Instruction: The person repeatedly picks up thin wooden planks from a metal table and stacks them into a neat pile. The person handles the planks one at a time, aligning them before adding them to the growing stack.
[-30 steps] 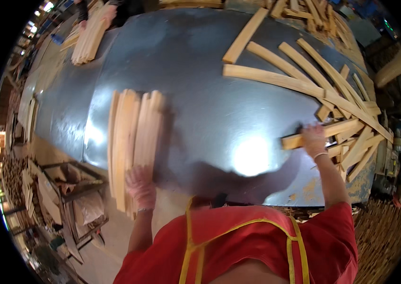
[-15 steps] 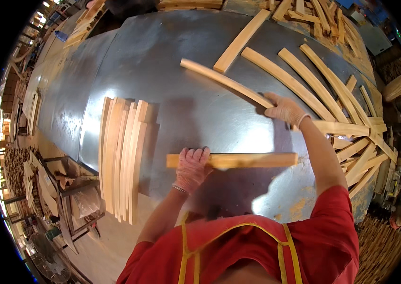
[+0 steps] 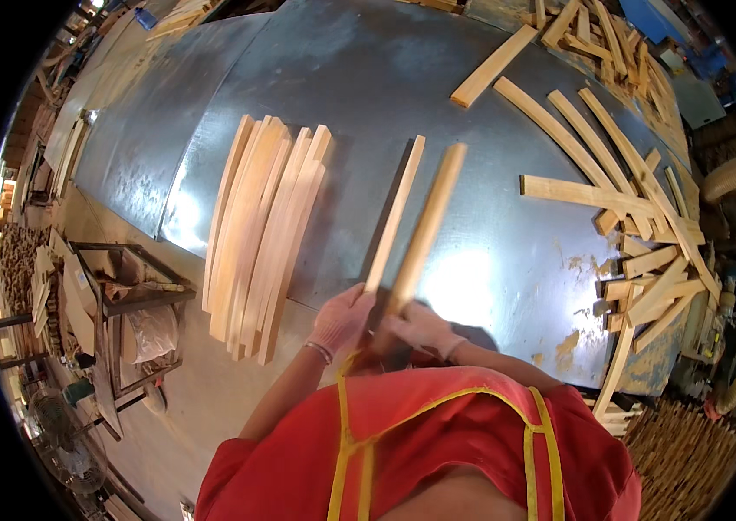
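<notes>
My left hand (image 3: 342,321), in a pale knitted glove, is closed round the near end of a narrow wooden strip (image 3: 397,208) that points away from me over the dark metal table. In my right hand (image 3: 425,331), also gloved, is the near end of a second wooden strip (image 3: 431,221), slightly blurred. The two strips run side by side with a gap between them. Left of my hands, several curved wooden strips lie together in a row (image 3: 268,234), their long sides touching or nearly so.
The metal table (image 3: 333,78) spans the middle. Loose curved wooden pieces (image 3: 594,193) lie crossed on its right side, and a jumbled heap (image 3: 602,39) sits at the far right. A metal-framed rack (image 3: 129,304) stands at the left, with a fan (image 3: 64,443) below it.
Both strips have swung round to point away from me and now lie side by side. My right hand has come down and left, close to the left one. The view has shifted.
</notes>
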`<state>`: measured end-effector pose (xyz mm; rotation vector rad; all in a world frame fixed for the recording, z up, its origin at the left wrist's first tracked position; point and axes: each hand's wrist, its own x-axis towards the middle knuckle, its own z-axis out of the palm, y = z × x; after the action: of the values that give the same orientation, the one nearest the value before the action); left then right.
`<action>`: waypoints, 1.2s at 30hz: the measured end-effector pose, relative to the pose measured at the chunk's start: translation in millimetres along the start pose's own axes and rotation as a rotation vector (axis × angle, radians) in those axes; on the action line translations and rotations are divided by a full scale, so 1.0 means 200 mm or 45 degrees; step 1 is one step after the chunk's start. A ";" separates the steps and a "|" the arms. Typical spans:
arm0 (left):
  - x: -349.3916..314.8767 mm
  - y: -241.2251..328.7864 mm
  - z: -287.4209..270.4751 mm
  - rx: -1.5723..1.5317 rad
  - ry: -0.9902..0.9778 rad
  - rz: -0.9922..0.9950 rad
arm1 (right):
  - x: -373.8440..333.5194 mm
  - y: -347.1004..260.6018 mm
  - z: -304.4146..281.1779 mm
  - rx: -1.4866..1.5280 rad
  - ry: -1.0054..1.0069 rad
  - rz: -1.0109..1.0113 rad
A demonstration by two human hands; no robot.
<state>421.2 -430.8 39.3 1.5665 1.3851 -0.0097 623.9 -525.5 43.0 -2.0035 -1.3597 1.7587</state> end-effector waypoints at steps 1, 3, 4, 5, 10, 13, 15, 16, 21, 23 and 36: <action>0.01 0.05 0.00 0.216 0.007 0.141 | 0.02 -0.06 0.11 -0.013 0.026 -0.079; 0.08 0.17 0.02 0.412 0.282 0.190 | 0.08 -0.13 0.23 -0.140 -0.032 -0.286; 0.10 0.22 0.04 0.506 0.418 0.228 | 0.13 -0.15 0.20 -0.256 -0.123 -0.414; 0.15 0.22 0.02 0.649 0.415 0.294 | 0.15 -0.16 0.14 -0.366 -0.200 -0.530; 0.11 -0.08 -0.11 0.850 1.014 1.050 | 0.01 0.03 -0.43 -0.112 0.134 -0.411; 0.13 -0.50 -0.25 0.319 0.757 0.391 | -0.08 0.25 -0.94 -0.259 0.613 -0.137; 0.18 -0.55 -0.28 0.730 0.870 0.398 | -0.05 0.51 -1.23 -0.658 1.045 -0.008; 0.17 -0.48 -0.28 0.996 0.984 0.412 | -0.03 0.64 -1.37 -0.803 1.174 0.015; 0.12 0.12 -0.11 1.095 0.796 0.504 | 0.03 0.80 -1.69 -1.173 1.195 0.162; 0.16 0.33 0.05 0.993 0.653 0.675 | -0.01 0.61 -1.59 -1.155 1.016 -0.004; 0.38 0.86 0.59 1.222 0.060 0.677 | -1.44 2.23 -0.92 0.142 2.205 1.258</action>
<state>643.9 -424.9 48.2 2.7072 0.9770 -0.3614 1038.3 -903.5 23.9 -2.7848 0.3261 -0.3350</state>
